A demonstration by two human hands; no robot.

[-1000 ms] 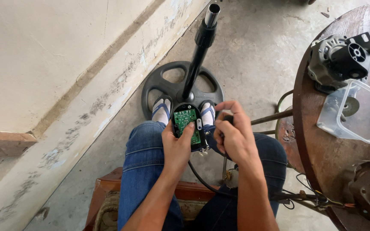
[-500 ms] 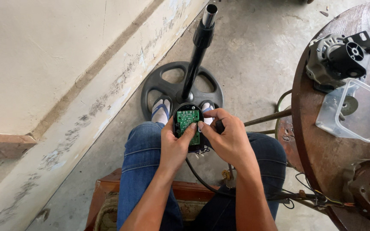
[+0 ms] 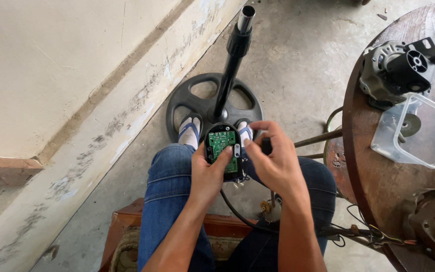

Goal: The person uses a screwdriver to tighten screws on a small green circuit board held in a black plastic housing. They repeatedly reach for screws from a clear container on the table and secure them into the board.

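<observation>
Green circuit board [image 3: 222, 149] bare inside a black oval control housing [image 3: 224, 151], held above the knees in the head view, in front of the black fan stand pole [image 3: 230, 65] and round base [image 3: 212, 103]. Left hand [image 3: 207, 174] cupped under the housing, thumb pressed on its face. Right hand [image 3: 275, 163] curled just beside it, fingers pinching toward the right edge; held item not clear. Probably light, stiff, fragile at the board; best gripped by the plastic rim. Compared with a second ago, right hand closer in, housing hardly moved.
</observation>
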